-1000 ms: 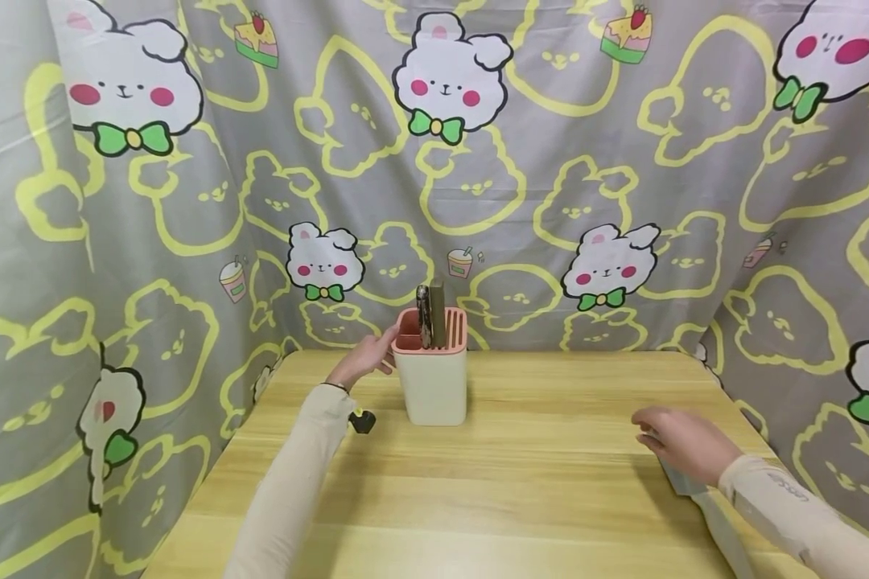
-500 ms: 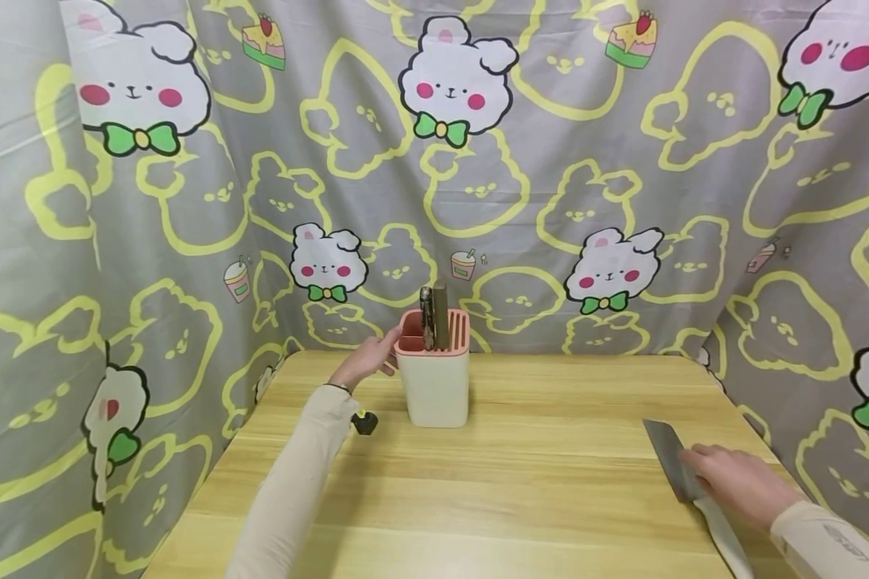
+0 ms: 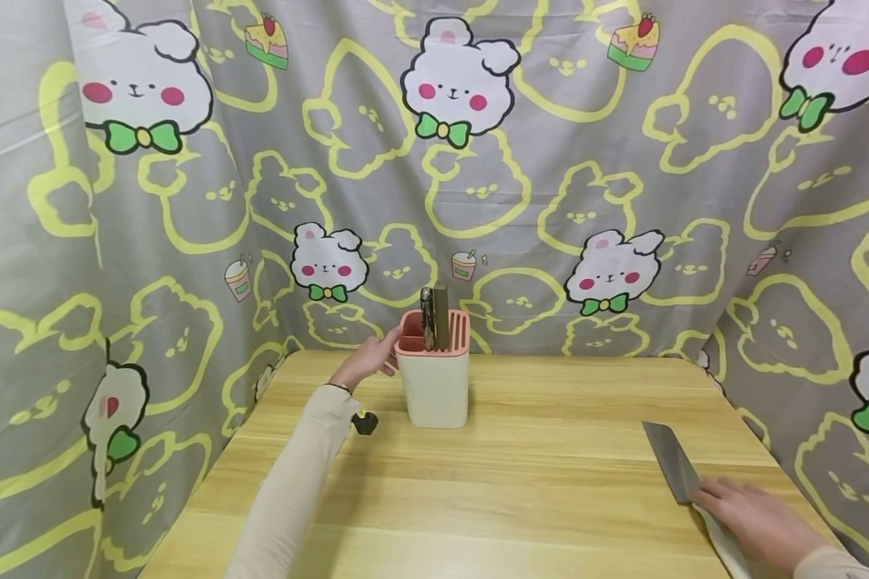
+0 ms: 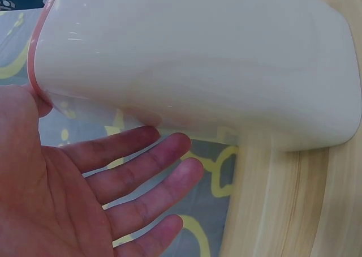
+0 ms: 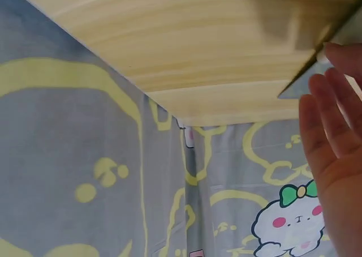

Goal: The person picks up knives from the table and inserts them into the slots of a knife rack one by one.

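A cream knife holder (image 3: 438,394) with a pink slotted top stands upright at the table's back middle. My left hand (image 3: 365,362) touches its left side near the rim. In the left wrist view the left hand's fingers (image 4: 141,203) are spread and fairly straight, the thumb by the pink rim. At the right of the table lies a broad-bladed kitchen knife (image 3: 668,462) with a pale handle. Over that handle is my right hand (image 3: 756,515), partly covering it. The right wrist view shows extended fingers (image 5: 317,132) and the thumb beside the knife; no curled grip is visible.
A dark mottled handle (image 3: 427,318) and an olive-brown upright piece (image 3: 442,314) stick up from the holder. By my left sleeve is a small black object (image 3: 365,423). Patterned grey curtain (image 3: 521,201) surrounds the wooden table (image 3: 550,474) behind and at the sides.
My right hand has moved toward the lower right, from above the knife's blade to its handle, uncovering the blade. My left hand has stayed at the holder.
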Motion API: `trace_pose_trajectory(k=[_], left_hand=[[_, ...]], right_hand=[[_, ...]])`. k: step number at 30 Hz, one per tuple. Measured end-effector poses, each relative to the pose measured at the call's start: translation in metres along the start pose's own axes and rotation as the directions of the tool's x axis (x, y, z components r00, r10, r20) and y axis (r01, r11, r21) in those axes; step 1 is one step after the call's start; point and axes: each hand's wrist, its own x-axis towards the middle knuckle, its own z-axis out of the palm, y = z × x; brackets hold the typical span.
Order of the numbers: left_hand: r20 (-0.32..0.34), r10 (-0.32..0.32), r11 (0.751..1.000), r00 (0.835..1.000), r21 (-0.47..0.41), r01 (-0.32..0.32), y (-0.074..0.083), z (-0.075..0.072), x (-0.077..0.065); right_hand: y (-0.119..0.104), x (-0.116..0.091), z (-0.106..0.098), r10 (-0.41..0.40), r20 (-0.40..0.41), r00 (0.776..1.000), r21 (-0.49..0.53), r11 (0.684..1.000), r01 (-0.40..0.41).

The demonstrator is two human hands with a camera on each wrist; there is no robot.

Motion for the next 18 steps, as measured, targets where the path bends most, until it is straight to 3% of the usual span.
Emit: trace_pose_trajectory(k=[5, 7, 10, 14, 18], left_hand=[[-0.010, -0.006, 1.000, 1.000, 0.023, 0.006, 0.000, 0.001, -0.001], [-0.012, -0.008, 0.999, 1.000, 0.031, 0.009, 0.000, 0.001, -0.002], [-0.010, -0.007, 1.000, 1.000, 0.028, 0.007, -0.001, 0.001, -0.002], [-0.005, 0.006, 1.000, 1.000, 0.014, -0.006, -0.001, 0.000, 0.000], [0.001, 0.017, 1.000, 1.000, 0.005, -0.017, 0.001, 0.000, -0.001]], right_hand=[[-0.005, -0.005, 0.003, -0.039, -0.034, 0.999, -0.024, 0.999, 0.038], [-0.007, -0.004, 0.006, -0.068, -0.086, 0.994, -0.072, 0.996, 0.062], [-0.010, -0.004, 0.010, -0.119, -0.163, 0.979, -0.130, 0.987, 0.098], [-0.011, -0.003, 0.015, -0.183, -0.276, 0.943, -0.184, 0.973, 0.135], [-0.014, -0.003, 0.015, -0.215, -0.284, 0.934, -0.189, 0.968, 0.165]])
